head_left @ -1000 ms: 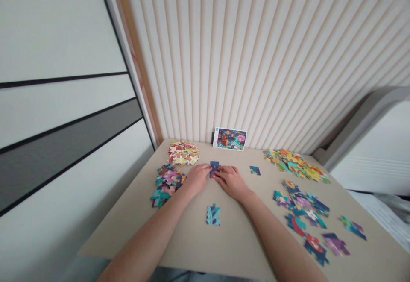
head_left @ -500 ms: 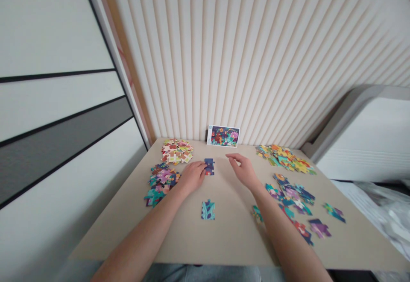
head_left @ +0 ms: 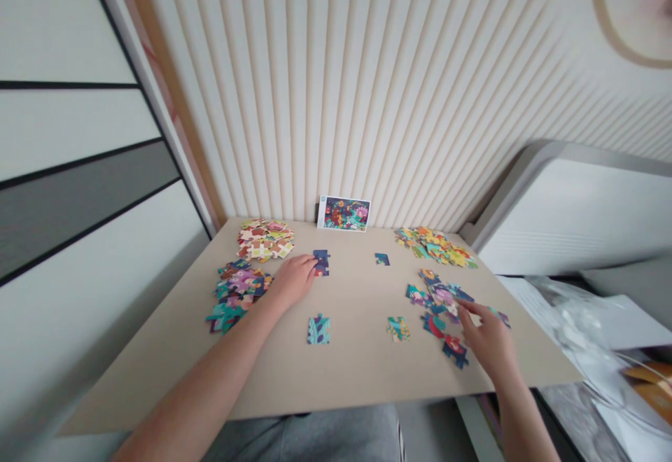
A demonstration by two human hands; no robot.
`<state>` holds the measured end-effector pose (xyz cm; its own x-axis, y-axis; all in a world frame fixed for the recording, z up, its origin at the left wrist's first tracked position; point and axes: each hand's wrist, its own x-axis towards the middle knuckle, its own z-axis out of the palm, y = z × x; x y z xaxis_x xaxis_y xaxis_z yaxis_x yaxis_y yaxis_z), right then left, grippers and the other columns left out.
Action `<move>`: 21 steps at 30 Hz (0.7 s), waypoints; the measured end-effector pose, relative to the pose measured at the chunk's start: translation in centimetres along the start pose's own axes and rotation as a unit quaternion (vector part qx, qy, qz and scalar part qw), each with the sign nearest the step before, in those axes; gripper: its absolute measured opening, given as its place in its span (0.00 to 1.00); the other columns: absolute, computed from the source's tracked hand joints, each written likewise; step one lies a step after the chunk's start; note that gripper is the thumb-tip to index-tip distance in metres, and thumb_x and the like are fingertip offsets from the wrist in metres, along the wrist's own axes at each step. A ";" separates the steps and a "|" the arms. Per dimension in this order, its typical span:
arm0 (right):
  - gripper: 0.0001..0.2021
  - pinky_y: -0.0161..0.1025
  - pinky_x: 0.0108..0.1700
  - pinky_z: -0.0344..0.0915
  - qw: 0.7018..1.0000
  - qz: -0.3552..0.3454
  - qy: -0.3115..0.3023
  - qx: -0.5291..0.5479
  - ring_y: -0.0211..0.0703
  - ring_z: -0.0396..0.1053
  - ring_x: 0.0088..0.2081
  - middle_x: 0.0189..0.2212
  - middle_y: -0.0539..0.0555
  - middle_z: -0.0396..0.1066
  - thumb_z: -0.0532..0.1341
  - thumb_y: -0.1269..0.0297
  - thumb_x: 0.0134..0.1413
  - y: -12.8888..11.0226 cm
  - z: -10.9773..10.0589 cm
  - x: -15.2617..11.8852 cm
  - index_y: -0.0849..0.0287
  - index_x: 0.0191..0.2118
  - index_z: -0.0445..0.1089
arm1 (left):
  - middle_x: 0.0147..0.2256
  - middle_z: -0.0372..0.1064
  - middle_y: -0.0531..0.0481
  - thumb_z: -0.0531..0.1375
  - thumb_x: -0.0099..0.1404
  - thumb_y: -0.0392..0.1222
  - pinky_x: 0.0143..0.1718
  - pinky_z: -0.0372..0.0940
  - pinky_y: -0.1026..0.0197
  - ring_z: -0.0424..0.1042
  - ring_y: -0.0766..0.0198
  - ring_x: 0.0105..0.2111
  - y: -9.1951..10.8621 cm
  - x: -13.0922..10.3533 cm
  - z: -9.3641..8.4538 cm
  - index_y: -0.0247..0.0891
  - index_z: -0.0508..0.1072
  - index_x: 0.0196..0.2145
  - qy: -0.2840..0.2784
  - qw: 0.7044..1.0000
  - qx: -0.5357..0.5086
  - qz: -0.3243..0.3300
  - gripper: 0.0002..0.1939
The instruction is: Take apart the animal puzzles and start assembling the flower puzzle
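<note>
My left hand (head_left: 295,278) rests on the table, its fingertips on the left edge of joined dark blue pieces (head_left: 322,263). My right hand (head_left: 486,332) is over the right-hand pile of purple and teal pieces (head_left: 441,296), thumb and forefinger close together; what is between them, if anything, is too small to tell. A small dark blue piece (head_left: 382,259) lies alone to the right of the joined ones. Nearer the front edge lie a teal leaf-patterned piece (head_left: 318,330) and a yellow and teal piece (head_left: 398,329).
A picture card (head_left: 344,213) stands against the ribbed wall. Red and cream pieces (head_left: 265,239) and dark mixed pieces (head_left: 240,292) are heaped at left, yellow pieces (head_left: 435,246) at back right. Papers and plastic (head_left: 582,315) lie beyond the table's right edge.
My right hand has moved from the back middle to the right-hand pile. The small dark blue piece now shows where that hand was. My left hand stays at the joined pieces; the view has shifted right.
</note>
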<state>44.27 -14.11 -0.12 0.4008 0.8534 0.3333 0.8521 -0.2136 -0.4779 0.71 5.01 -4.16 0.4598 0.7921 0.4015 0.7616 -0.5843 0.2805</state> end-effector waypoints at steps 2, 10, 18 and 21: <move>0.22 0.52 0.48 0.69 0.999 -0.007 -0.022 -0.044 0.59 0.75 0.45 0.44 0.61 0.78 0.55 0.47 0.60 2.2 -0.4 -1.6 0.56 0.46 0.78 | 0.52 0.73 0.42 0.52 0.69 0.36 0.60 0.62 0.51 0.71 0.55 0.53 0.0 0.0 0.1 0.38 0.76 0.52 0.001 1.000 0.007 0.004 0.18; 0.25 0.56 0.53 0.64 0.984 -0.042 -0.065 -0.162 0.61 0.68 0.54 0.54 0.57 0.71 0.58 0.40 0.55 2.3 0.3 -7.1 0.46 0.53 0.74 | 0.53 0.72 0.41 0.50 0.70 0.37 0.59 0.62 0.50 0.71 0.54 0.53 -0.4 0.0 0.5 0.36 0.75 0.53 0.000 1.000 0.010 0.010 0.19; 0.23 0.48 0.46 0.68 0.997 -0.010 -0.073 -0.020 0.55 0.74 0.45 0.43 0.57 0.77 0.61 0.44 0.55 1.3 0.0 -6.2 0.52 0.50 0.73 | 0.53 0.72 0.42 0.50 0.71 0.37 0.59 0.62 0.52 0.70 0.55 0.53 -0.3 0.0 0.4 0.36 0.75 0.53 -0.002 1.000 0.023 0.014 0.19; 0.21 0.40 0.35 0.67 0.993 0.004 -0.077 0.084 0.47 0.73 0.33 0.33 0.54 0.77 0.58 0.45 0.59 -1.2 0.0 -5.3 0.54 0.50 0.73 | 0.53 0.72 0.42 0.51 0.70 0.36 0.59 0.62 0.52 0.70 0.55 0.53 -0.3 0.0 0.2 0.36 0.75 0.53 -0.003 1.000 0.014 0.008 0.18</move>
<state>41.18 -18.37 -1.31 0.3391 0.9178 0.2066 0.7764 -0.1491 -0.6123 0.62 5.23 -4.44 0.4749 0.7832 0.4013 0.7665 -0.5922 0.2487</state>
